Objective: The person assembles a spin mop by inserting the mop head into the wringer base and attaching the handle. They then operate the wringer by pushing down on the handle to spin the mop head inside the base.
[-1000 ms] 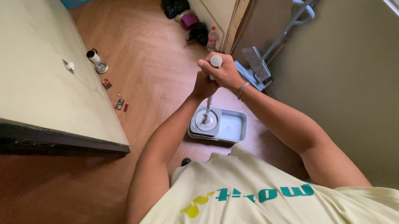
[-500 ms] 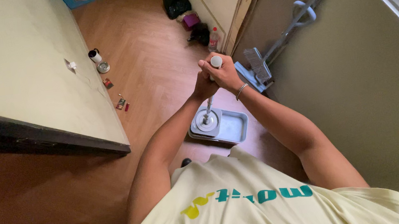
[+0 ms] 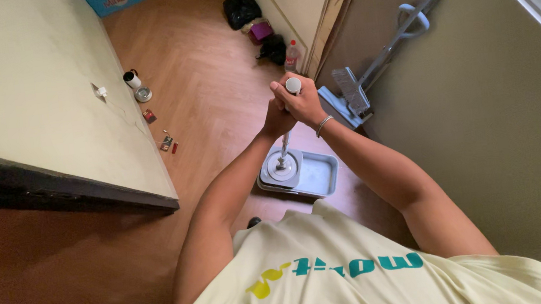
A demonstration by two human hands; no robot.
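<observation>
Both hands grip the top of a mop handle (image 3: 287, 133) that stands nearly upright over a grey mop bucket (image 3: 300, 173) on the wooden floor (image 3: 199, 65). The right hand (image 3: 303, 101) wraps the upper end with its fingers pressed together around the white cap, and the left hand (image 3: 275, 119) clasps the handle just below, fingers curled shut on it. The handle's lower end sits in the round spinner on the left side of the bucket.

Just beyond the bucket, a flat mop (image 3: 352, 95) leans against the wall, its long pole running up toward the window. A plastic bottle (image 3: 292, 54) stands near the door frame, with a black bag (image 3: 242, 9) and a purple thing (image 3: 261, 31) farther back. By the left wall a cup (image 3: 132, 78) and a small round tin (image 3: 143, 94) sit on the floor, with small red scraps (image 3: 168, 143) nearby. Nothing stands between the hands and the bucket.

Compared with half a second ago, the hands keep the same grip and the handle stays in the spinner; the view has hardly shifted.
</observation>
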